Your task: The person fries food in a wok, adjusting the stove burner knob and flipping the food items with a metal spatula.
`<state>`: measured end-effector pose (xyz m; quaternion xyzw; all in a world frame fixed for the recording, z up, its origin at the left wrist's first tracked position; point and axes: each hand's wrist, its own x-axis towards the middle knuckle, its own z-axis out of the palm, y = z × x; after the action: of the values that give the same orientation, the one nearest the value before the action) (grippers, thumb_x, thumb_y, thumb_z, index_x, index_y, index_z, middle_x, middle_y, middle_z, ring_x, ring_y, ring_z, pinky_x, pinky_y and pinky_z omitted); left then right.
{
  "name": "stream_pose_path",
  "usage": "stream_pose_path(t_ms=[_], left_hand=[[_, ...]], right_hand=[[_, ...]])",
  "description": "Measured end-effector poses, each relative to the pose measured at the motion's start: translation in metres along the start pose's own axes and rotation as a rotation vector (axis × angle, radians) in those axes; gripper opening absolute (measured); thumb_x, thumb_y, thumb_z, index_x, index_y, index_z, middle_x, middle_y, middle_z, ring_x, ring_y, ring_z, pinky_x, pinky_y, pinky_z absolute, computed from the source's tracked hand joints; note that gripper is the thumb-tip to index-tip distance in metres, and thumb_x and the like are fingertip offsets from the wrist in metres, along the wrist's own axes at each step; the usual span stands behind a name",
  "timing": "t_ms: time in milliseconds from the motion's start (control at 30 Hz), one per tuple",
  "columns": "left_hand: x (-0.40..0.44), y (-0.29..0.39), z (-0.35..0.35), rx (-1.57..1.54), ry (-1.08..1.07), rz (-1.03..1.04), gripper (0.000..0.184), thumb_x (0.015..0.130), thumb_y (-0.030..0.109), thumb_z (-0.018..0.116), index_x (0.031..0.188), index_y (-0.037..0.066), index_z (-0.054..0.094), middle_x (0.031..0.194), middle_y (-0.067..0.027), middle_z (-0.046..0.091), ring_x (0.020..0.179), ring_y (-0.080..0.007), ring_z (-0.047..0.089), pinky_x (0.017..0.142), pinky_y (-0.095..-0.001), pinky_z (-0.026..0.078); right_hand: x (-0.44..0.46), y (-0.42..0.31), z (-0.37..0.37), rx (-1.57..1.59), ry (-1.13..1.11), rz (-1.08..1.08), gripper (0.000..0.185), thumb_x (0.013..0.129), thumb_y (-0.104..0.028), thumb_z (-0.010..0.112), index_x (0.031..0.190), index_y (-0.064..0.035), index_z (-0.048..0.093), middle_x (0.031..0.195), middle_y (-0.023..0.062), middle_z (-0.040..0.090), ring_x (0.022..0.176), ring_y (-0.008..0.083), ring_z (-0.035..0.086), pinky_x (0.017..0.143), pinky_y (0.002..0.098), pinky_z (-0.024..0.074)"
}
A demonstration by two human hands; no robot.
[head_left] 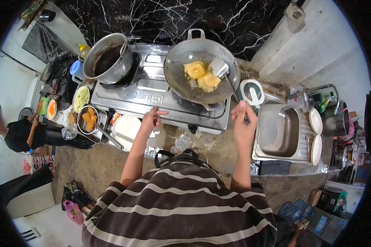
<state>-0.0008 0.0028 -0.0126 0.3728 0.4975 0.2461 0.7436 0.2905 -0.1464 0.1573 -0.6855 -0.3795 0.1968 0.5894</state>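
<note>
My right hand (244, 117) is closed around the handle of a metal spatula (219, 68). The spatula's blade lies inside the wok (175, 78), touching or close beside two yellow pieces of frying food (208, 82) in oil. The wok sits on the right burner of a silver gas stove (148, 84). My left hand (152, 118) is at the stove's front edge, its fingers apart and one stretched to the right; I see nothing held in it. On the left burner stands a deep metal pot (107, 57) with dark contents.
A strainer (88, 120) of fried food, a bowl of shredded vegetables (81, 99) and a white round container (126, 131) stand left. The sink (276, 127) and a green-white container (251, 92) are right. Another person (22, 133) stands far left.
</note>
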Motion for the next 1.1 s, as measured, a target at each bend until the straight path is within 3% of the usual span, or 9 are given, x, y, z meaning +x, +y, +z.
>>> stream_pose_path(t_ms=[400, 600, 667, 867, 967, 1100], left_hand=[[-0.004, -0.001, 0.003, -0.099, -0.035, 0.016, 0.059, 0.1, 0.045, 0.034, 0.104, -0.003, 0.068, 0.048, 0.0008, 0.039, 0.045, -0.0108, 0.036, 0.046, -0.0258, 0.028], [-0.009, 0.003, 0.009, -0.099, 0.006, 0.0, 0.056, 0.1, 0.044, 0.036, 0.107, -0.001, 0.067, 0.049, 0.0024, 0.037, 0.046, -0.0096, 0.035, 0.045, -0.0246, 0.027], [-0.011, 0.004, 0.01, -0.116, 0.024, -0.02, 0.054, 0.1, 0.044, 0.037, 0.108, -0.001, 0.067, 0.049, 0.0033, 0.036, 0.046, -0.009, 0.035, 0.045, -0.0243, 0.027], [-0.008, 0.002, 0.009, -0.109, 0.023, -0.014, 0.055, 0.101, 0.042, 0.035, 0.108, -0.001, 0.066, 0.05, 0.0023, 0.037, 0.046, -0.0097, 0.033, 0.045, -0.0257, 0.027], [-0.007, 0.001, 0.005, -0.062, -0.008, 0.013, 0.057, 0.101, 0.043, 0.033, 0.106, -0.001, 0.069, 0.051, 0.0028, 0.037, 0.047, -0.0096, 0.036, 0.047, -0.0239, 0.03], [-0.003, -0.002, 0.002, -0.097, -0.034, -0.001, 0.058, 0.101, 0.043, 0.032, 0.105, -0.002, 0.068, 0.05, 0.0019, 0.038, 0.047, -0.0096, 0.037, 0.047, -0.0245, 0.03]], right_hand=[[-0.029, 0.0, -0.015, 0.024, -0.032, -0.091, 0.039, 0.101, -0.03, 0.046, 0.077, 0.0005, 0.055, 0.07, 0.0021, 0.053, 0.063, 0.0077, 0.048, 0.057, 0.0229, 0.0365], [-0.043, 0.004, -0.023, 0.035, -0.038, -0.14, 0.035, 0.1, -0.025, 0.048, 0.078, 0.0014, 0.054, 0.071, 0.0041, 0.054, 0.064, 0.0084, 0.049, 0.058, 0.0238, 0.038], [-0.046, -0.001, -0.025, -0.013, -0.037, -0.212, 0.032, 0.097, -0.017, 0.051, 0.074, 0.0048, 0.05, 0.064, 0.0089, 0.049, 0.057, 0.0168, 0.049, 0.056, 0.0297, 0.0387], [-0.047, -0.023, -0.034, -0.216, -0.212, -0.33, 0.024, 0.094, -0.013, 0.055, 0.078, 0.0051, 0.052, 0.07, 0.0135, 0.047, 0.06, 0.027, 0.049, 0.057, 0.0331, 0.0399], [-0.04, -0.035, -0.033, -0.238, -0.306, -0.369, 0.017, 0.091, -0.01, 0.058, 0.083, 0.0048, 0.054, 0.075, 0.0146, 0.049, 0.062, 0.0307, 0.049, 0.058, 0.0344, 0.0411], [-0.033, -0.048, -0.03, -0.27, -0.348, -0.407, 0.02, 0.093, -0.011, 0.055, 0.081, 0.0056, 0.052, 0.074, 0.014, 0.049, 0.062, 0.0295, 0.049, 0.059, 0.0327, 0.0405]])
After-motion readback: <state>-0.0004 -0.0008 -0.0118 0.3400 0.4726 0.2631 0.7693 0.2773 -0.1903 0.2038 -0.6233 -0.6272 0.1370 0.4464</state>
